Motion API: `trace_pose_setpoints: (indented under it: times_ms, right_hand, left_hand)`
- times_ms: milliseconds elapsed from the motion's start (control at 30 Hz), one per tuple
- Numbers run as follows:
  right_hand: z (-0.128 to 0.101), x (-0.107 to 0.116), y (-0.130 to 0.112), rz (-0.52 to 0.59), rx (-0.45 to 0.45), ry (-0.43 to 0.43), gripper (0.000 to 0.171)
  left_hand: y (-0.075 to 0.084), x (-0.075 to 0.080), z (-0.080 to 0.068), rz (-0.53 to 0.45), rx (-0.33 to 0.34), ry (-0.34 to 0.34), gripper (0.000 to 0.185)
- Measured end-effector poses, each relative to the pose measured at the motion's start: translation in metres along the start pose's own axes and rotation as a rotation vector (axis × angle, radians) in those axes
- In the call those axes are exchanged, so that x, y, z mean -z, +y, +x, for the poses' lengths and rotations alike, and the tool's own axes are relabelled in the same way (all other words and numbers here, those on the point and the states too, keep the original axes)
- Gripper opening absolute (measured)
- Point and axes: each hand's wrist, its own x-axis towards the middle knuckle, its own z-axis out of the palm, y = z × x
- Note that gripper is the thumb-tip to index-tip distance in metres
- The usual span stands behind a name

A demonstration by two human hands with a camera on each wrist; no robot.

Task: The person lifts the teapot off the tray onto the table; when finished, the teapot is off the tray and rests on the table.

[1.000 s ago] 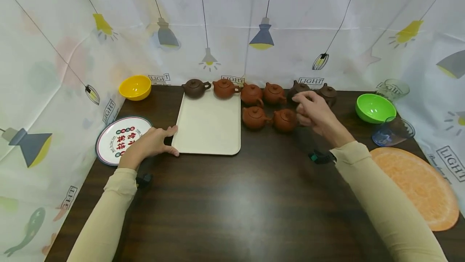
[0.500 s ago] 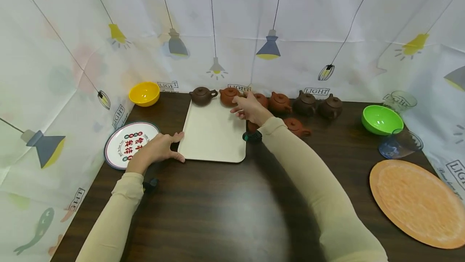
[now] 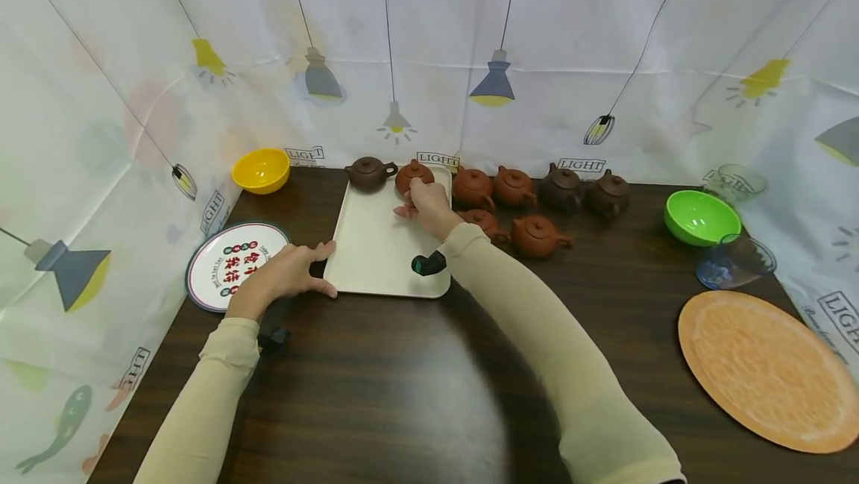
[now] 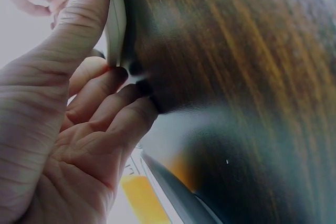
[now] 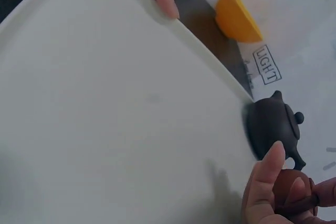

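Observation:
My right hand (image 3: 429,204) grips a reddish-brown teapot (image 3: 412,173) at the back of a cream rectangular tray (image 3: 382,260). In the right wrist view its thumb and fingers close around the teapot's handle, partly hiding the pot. Just left of it, a dark brown teapot (image 5: 273,124) sits at the tray's back left corner. My left hand (image 3: 285,275) rests at the tray's front left, thumb and forefinger spread and touching the edge. Seen from the left wrist, the thumb lies along the tray's rim (image 4: 116,22), with the other fingers low by the table.
Right of the tray stand several teapots, reddish-brown (image 3: 537,236) and dark brown (image 3: 607,195). A white plate (image 3: 201,275) and yellow bowl (image 3: 260,171) are at left. At right are a green bowl (image 3: 701,218), two glasses (image 3: 734,264) and an orange oval mat (image 3: 765,372).
My right hand has moved left from the teapots beside the tray and taken hold of the reddish-brown teapot on it, which has turned and shifted slightly left. The left hand stays at the tray edge.

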Motion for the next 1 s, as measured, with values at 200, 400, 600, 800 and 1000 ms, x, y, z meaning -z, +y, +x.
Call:
trace_pose_setpoints:
  times_ms: [200, 400, 600, 800, 1000]
  right_hand:
    - [-0.025, 0.018, -0.017, -0.037, 0.087, -0.032, 0.032]
    - [-0.065, 0.086, -0.039, -0.170, 0.229, -0.056, 0.038]
    - [-0.107, 0.190, -0.052, -0.178, 0.348, -0.024, 0.040]
    - [-0.133, 0.278, -0.023, -0.223, 0.360, 0.056, 0.042]
    - [-0.133, 0.317, 0.019, -0.351, 0.283, 0.099, 0.043]
  left_hand:
    - [0.001, 0.000, -0.002, 0.003, -0.009, 0.015, 0.101]
    - [-0.001, -0.007, -0.004, 0.016, -0.038, 0.002, 0.102]
    - [0.001, -0.003, -0.004, 0.028, -0.052, 0.016, 0.100]
    - [-0.001, -0.001, -0.005, 0.026, -0.041, 0.014, 0.101]
    - [0.000, -0.001, -0.008, 0.025, -0.049, 0.022, 0.101]
